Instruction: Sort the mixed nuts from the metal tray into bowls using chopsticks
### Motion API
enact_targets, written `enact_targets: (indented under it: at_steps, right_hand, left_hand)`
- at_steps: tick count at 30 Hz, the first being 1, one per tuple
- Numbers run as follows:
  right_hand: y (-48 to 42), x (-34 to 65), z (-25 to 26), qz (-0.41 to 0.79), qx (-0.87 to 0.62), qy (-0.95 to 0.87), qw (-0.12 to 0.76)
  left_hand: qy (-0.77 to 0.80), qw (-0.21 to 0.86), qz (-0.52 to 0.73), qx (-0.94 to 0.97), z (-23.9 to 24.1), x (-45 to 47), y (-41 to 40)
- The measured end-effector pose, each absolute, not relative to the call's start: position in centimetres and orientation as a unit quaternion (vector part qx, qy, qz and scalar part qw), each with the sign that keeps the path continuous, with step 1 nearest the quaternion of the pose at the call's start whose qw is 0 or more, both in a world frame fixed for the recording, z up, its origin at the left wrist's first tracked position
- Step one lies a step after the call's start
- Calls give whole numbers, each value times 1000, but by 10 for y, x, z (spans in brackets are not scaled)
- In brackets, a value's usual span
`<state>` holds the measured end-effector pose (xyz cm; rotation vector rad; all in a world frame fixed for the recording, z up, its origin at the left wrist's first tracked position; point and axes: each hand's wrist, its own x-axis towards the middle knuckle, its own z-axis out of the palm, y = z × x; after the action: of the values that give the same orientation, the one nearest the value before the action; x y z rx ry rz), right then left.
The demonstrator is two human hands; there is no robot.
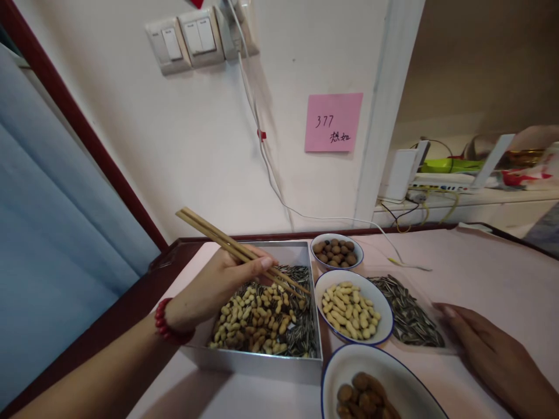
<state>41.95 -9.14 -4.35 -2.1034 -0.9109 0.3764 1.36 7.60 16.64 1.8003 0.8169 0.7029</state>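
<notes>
My left hand (233, 270), with a red bead bracelet (161, 320) at the wrist, is closed around a pair of wooden chopsticks (209, 231). Their tips point down to the right, just over the contents by the right wall of a metal tin (257, 362). Mixed inside the tin are peanuts (262, 317) and striped sunflower seeds (301, 337). My right hand (498, 349) grips the right edge of a clear plastic container (449, 343) that holds sunflower seeds (406, 314); some of its fingers are hidden.
Between tin and container stand a bowl of peanuts (386, 297), a bowl of round brown nuts (358, 250) at the back, and a front bowl (393, 366) of brown nuts. A white cable (349, 219) trails onto the table. A white router (441, 181) stands at back right.
</notes>
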Motion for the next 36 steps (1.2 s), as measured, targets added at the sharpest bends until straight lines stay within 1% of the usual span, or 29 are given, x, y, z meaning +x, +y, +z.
enact_targets:
  at_steps: [3, 9, 13, 18, 25, 28, 32, 36]
  right_hand:
    - [-91, 417, -38, 157, -834, -351, 396]
    - [-90, 416, -37, 165, -840, -331, 396]
    - [-90, 418, -41, 164, -833, -338, 406]
    - [-90, 418, -38, 167, -836, -341, 395]
    - [-88, 411, -28, 168, -839, -327, 402]
    - [-89, 409, -26, 166, -836, -333, 402]
    - [-90, 410, -28, 171, -831, -332, 413]
    - [-89, 411, -30, 166, -828, -331, 422]
  left_hand:
    - [365, 453, 255, 772, 157, 2, 88]
    - [333, 375, 149, 852, 128, 14, 102]
    - [337, 362, 136, 859, 122, 22, 102]
    - [342, 357, 129, 860, 122, 25, 102]
    - [354, 378, 130, 846, 114, 26, 98]
    - [373, 399, 150, 824, 105, 25, 100]
    - [412, 450, 185, 770, 96, 25, 108]
    - [456, 513, 219, 694, 97, 22, 118]
